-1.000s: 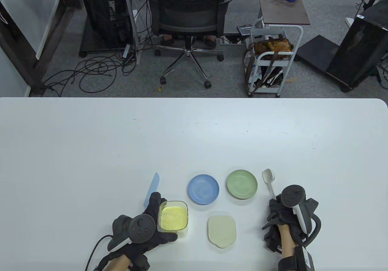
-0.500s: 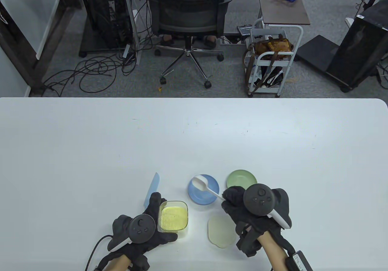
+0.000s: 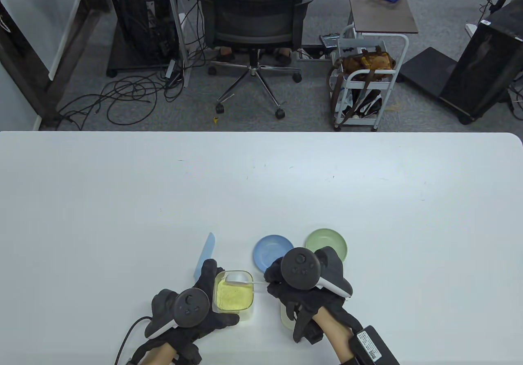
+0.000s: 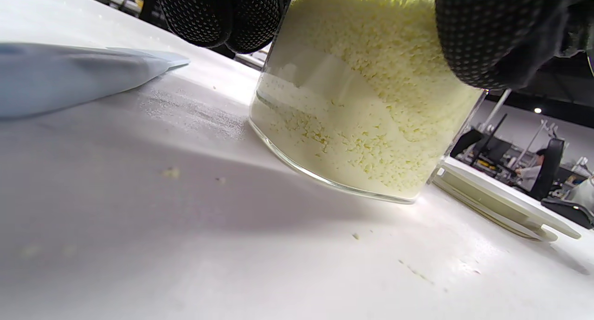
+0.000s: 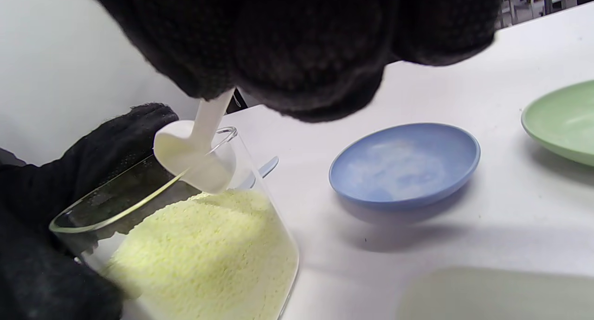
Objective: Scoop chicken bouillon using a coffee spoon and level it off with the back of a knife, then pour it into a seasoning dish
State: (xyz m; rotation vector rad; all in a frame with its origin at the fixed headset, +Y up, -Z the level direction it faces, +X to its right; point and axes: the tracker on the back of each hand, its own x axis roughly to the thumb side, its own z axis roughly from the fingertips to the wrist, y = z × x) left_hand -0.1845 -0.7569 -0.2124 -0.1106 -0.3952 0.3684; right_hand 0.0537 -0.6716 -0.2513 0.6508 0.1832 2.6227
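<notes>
Now white coffee spoon (image 5: 195, 158) pinched by right hand (image 3: 304, 287), over yellow granular bouillon (image 5: 209, 250), left hand (image 3: 192, 312) gripping glass jar (image 4: 325, 171).

Bouillon jar (image 3: 233, 295): clear glass, open, holding yellow granules.
Spoon (image 5: 195, 155): white, bowl inside jar mouth.
Knife (image 3: 205, 254): pale blue, flat on surface.
Dishes: blue dish (image 3: 269, 250), green dish (image 3: 327, 240), side by side.

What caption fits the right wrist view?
Right hand dips white spoon into bouillon container beside blue dish.

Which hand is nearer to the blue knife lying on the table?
Left. The left hand grips the bouillon jar beside the blue knife; the right hand is beyond the jar.
</notes>
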